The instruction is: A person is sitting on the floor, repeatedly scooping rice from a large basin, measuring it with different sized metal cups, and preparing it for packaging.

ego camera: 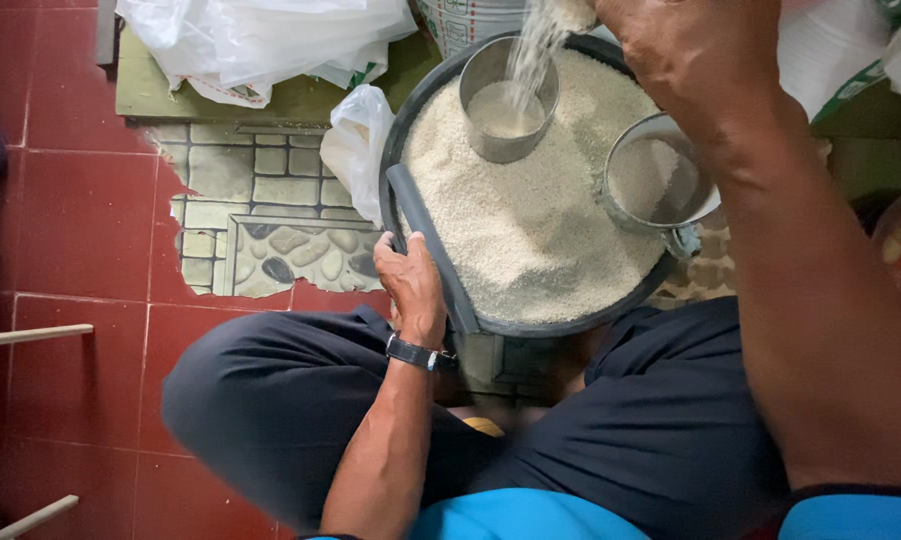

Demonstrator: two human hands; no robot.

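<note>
Rice [530, 215] fills a round dark basin [410, 120] on the floor between the seated person's knees. A stream of grains falls from the raised right hand [690, 50], its grip loosely closed around rice, into an upright metal cup [505, 100] standing in the far part of the heap, mouth up to catch it. A second metal tin [660, 180] lies tilted at right. The left hand [412, 285] clasps the near rim, steadying the basin. White plastic bags [270, 40] lie beyond.
</note>
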